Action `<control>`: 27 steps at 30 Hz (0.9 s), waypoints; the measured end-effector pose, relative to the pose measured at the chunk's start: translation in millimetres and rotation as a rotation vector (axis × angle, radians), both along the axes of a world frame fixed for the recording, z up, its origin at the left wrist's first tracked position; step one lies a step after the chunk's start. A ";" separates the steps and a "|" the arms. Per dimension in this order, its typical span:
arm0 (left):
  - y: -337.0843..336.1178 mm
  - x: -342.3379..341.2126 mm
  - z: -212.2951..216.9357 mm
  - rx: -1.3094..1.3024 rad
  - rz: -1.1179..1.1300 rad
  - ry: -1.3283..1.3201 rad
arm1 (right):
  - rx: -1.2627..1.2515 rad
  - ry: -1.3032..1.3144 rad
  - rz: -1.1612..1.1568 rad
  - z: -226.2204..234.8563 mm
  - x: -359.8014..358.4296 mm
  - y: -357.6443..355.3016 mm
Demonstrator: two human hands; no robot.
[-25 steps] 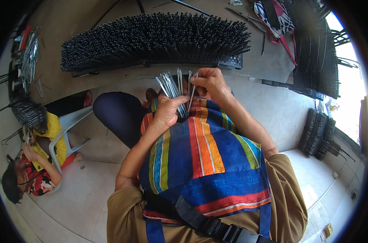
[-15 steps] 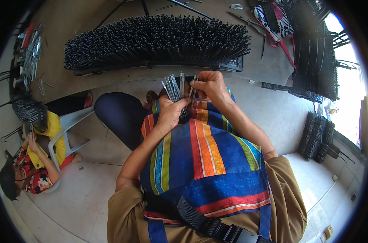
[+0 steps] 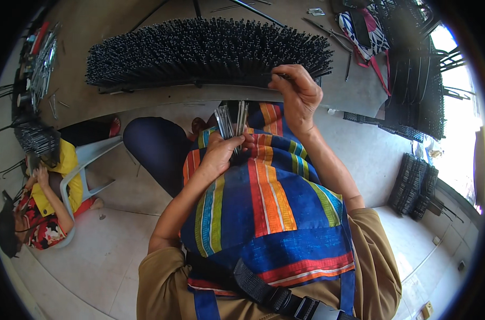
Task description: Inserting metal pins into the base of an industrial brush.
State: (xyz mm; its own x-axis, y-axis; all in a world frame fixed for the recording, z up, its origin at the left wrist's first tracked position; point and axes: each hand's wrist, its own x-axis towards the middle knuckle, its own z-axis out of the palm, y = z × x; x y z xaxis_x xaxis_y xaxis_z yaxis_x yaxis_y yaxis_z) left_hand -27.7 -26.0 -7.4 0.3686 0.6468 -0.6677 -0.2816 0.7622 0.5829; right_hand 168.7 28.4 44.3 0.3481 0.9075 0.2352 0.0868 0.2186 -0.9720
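My left hand (image 3: 220, 153) is closed around a bunch of thin, flat silvery metal strips (image 3: 225, 120). They stand upright above my lap, fanned into two groups. My right hand (image 3: 301, 97) is raised at the front right of a long, dense block of upright black rods (image 3: 210, 50) with shiny tips. Its thumb and forefinger are pinched together close to the block's front edge. Whatever lies between those fingertips, if anything, is too small and dark to make out.
The block stands on a brown table (image 3: 343, 90). Scissors (image 3: 327, 29) and a patterned cloth pouch (image 3: 362, 34) lie at the far right, beside stacked black mesh racks (image 3: 413, 80). More metal strips (image 3: 45, 64) are at left. A co-worker (image 3: 45, 208) sits on a chair at left.
My right hand has moved away from the strips, up and to the right, toward the block of rods. My left hand keeps its bunch, slightly lower than before.
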 end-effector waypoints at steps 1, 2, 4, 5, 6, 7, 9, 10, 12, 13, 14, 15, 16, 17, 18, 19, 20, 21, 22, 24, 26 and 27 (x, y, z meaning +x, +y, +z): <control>-1.2 -0.2 -2.7 -0.017 -0.035 0.006 | 0.024 -0.094 0.005 -2.6 -0.6 2.7; -0.4 -0.4 -0.9 -0.035 -0.071 0.014 | 0.049 -0.186 0.010 -5.1 -1.8 3.8; 1.5 -0.3 2.5 -0.029 -0.039 0.028 | 0.055 -0.213 0.000 -7.2 -1.4 3.8; 2.4 0.5 6.7 -0.025 -0.007 0.040 | 0.049 -0.196 0.003 -7.6 -0.3 3.7; 3.8 1.2 8.8 -0.010 -0.003 0.046 | 0.044 -0.180 0.005 -7.7 0.9 2.9; 3.3 1.2 7.8 -0.012 -0.001 0.045 | 0.042 -0.180 0.006 -7.2 2.8 1.2; 3.6 0.4 6.4 -0.029 0.009 0.023 | 0.110 -0.413 0.019 -5.2 5.4 -1.0; 4.1 0.1 5.8 -0.029 0.010 0.022 | 0.110 -0.414 0.020 -4.8 4.7 -1.9; 6.1 0.9 5.8 -0.034 0.017 -0.004 | 0.086 -0.435 0.079 -4.4 3.3 -3.9; 6.6 2.1 6.0 -0.034 0.017 -0.004 | 0.086 -0.435 0.079 -3.5 1.9 -5.9; 7.0 3.9 7.4 -0.029 0.037 -0.018 | 0.121 -0.476 0.109 -2.6 -0.2 -8.7; 7.3 5.3 9.0 -0.024 0.056 -0.031 | 0.157 -0.516 0.140 -2.4 -1.9 -10.2; 7.7 5.9 11.0 -0.025 0.053 -0.030 | 0.178 -0.544 0.136 -4.9 -3.0 -10.5; 7.5 7.0 14.6 -0.034 0.051 -0.024 | 0.175 -0.544 0.134 -4.5 -3.8 -8.6; 6.6 7.8 16.4 -0.042 0.048 -0.018 | 0.114 -0.547 0.083 -2.6 -4.4 -4.0; 5.6 8.3 16.0 -0.045 0.046 -0.017 | 0.053 -0.550 0.032 -0.2 -4.9 1.1; 6.7 7.7 15.2 -0.033 0.048 -0.025 | -0.034 -0.590 0.004 2.9 -6.3 8.4; 7.6 7.0 14.3 -0.022 0.051 -0.032 | -0.034 -0.588 0.005 8.1 -9.1 14.2; 7.6 6.2 13.0 -0.022 0.053 -0.030 | -0.075 -0.631 0.005 13.3 -12.5 19.3; 9.1 8.2 11.9 -0.031 0.074 -0.065 | -0.117 -0.679 0.003 14.3 -12.5 25.6; 10.7 9.5 13.1 -0.043 0.073 -0.052 | -0.052 -0.690 0.012 9.4 -11.0 29.0; 11.4 10.6 14.5 -0.055 0.071 -0.038 | -0.059 -0.691 0.013 8.1 -10.6 32.7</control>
